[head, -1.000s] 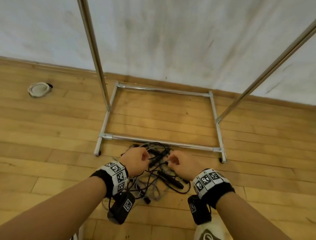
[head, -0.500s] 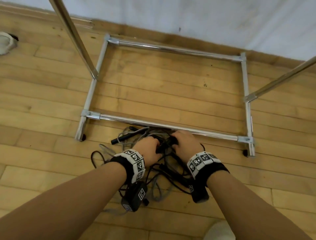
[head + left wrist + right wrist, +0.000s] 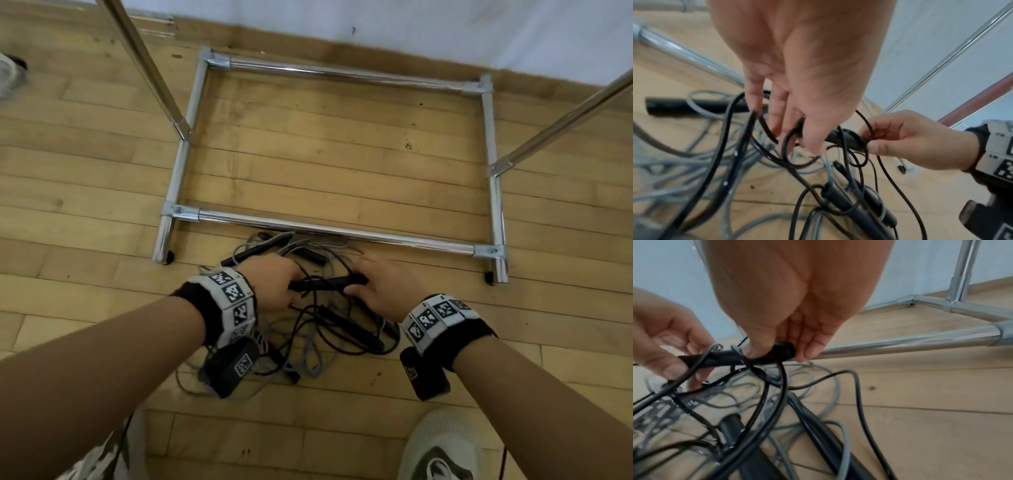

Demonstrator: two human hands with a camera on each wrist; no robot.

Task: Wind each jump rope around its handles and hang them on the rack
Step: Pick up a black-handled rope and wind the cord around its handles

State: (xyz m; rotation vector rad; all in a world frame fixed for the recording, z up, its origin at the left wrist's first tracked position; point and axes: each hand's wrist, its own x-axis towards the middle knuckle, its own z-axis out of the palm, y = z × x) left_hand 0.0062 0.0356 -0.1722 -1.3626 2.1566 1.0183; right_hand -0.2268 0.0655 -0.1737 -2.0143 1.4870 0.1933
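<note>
A tangle of black and grey jump ropes (image 3: 308,329) lies on the wooden floor, just in front of the chrome rack's base bar (image 3: 342,236). Both hands hold one black handle (image 3: 329,282) level above the pile. My left hand (image 3: 291,287) grips its left end, fingers also hooked through black cords (image 3: 760,123). My right hand (image 3: 356,286) pinches the right end between thumb and fingers (image 3: 777,356). Other black handles (image 3: 246,255) (image 3: 352,330) lie in the heap. Cords loop over the held handle (image 3: 725,358).
The rack's two chrome uprights (image 3: 147,68) (image 3: 565,113) rise from the side bars toward me. A white wall and skirting (image 3: 376,51) stand behind the base. A pale shoe (image 3: 445,445) is at the bottom right, and a white object (image 3: 7,75) lies far left.
The view has tilted down toward the floor. Both hands have gone from reaching into the pile to holding one black handle by its ends, slightly further apart.
</note>
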